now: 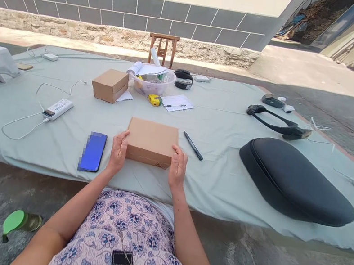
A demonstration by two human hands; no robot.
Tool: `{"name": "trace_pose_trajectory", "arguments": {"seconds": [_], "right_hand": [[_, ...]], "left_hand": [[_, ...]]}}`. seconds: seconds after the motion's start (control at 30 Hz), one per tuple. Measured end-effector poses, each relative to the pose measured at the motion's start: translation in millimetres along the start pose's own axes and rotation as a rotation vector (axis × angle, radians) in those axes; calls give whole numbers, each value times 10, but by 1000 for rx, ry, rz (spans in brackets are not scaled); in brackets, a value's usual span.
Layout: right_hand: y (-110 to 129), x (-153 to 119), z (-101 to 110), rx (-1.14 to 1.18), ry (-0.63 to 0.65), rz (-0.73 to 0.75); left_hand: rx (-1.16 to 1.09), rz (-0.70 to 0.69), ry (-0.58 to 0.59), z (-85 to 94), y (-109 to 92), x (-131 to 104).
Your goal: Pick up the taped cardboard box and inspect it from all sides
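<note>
A closed brown cardboard box (153,136) is gripped by its two short ends, near the table's front edge. My left hand (119,151) closes on its left end, and my right hand (178,165) closes on its right end. Some printed marks show low on the box's front side, too small to read. Just right of the box lies a black marker pen (193,145). To the left of my left hand lies a phone (93,152) with a blue screen, partly blurred out.
Farther back are a second cardboard box (110,85), a plastic basin (154,85) of small items, a yellow tape measure (154,100) and paper (178,103). A large black case (295,180) and a headset (277,123) lie right. A power bank (58,109) with cables lies left.
</note>
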State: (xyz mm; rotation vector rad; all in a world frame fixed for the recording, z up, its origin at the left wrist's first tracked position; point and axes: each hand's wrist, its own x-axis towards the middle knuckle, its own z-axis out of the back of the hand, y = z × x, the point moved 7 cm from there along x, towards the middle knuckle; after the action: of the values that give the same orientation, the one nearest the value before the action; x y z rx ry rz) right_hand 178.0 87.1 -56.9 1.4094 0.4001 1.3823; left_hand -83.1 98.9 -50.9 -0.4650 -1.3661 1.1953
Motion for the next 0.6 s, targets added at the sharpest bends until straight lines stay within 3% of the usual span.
{"name": "trace_pose_trajectory", "arguments": {"seconds": [0.23,0.6], "right_hand": [[-125,-26,-9,52,8,-14],[-356,-288,-58,118,53,-182]], "left_hand": [[20,-87,-12,22,-4,9],[36,-68,-8,51,-19,11]]}}
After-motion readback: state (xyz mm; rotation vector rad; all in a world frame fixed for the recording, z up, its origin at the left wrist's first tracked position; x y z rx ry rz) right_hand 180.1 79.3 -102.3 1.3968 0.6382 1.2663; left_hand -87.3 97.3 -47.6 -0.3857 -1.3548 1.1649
